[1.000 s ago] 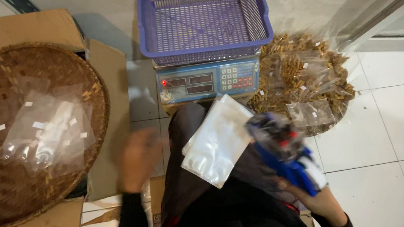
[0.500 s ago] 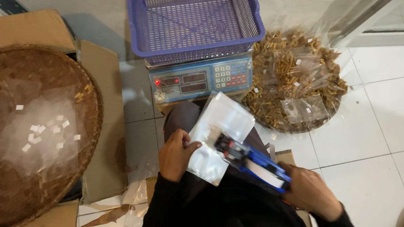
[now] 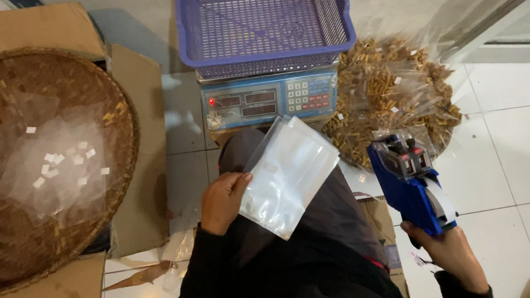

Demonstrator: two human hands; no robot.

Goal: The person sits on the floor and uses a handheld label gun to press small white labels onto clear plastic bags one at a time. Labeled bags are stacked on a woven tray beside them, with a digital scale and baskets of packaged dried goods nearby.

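My left hand (image 3: 222,200) pinches the edge of a stack of clear plastic bags (image 3: 290,173) that rests on my dark-trousered lap. My right hand (image 3: 448,253) grips the handle of a blue label gun (image 3: 410,181), held out to the right of the bags and apart from them. Just beyond my knee stands a digital scale (image 3: 270,100) with a purple plastic basket (image 3: 265,22) on top.
A large round woven tray (image 3: 46,163) at left holds clear bags with small white labels and sits on flattened cardboard (image 3: 150,146). Right of the scale lies a pile of small brown pieces under plastic (image 3: 394,93). White floor tiles extend to the right.
The label gun has lifted off the bags and moved right. My left hand went from empty at my side to holding the bags on my lap.
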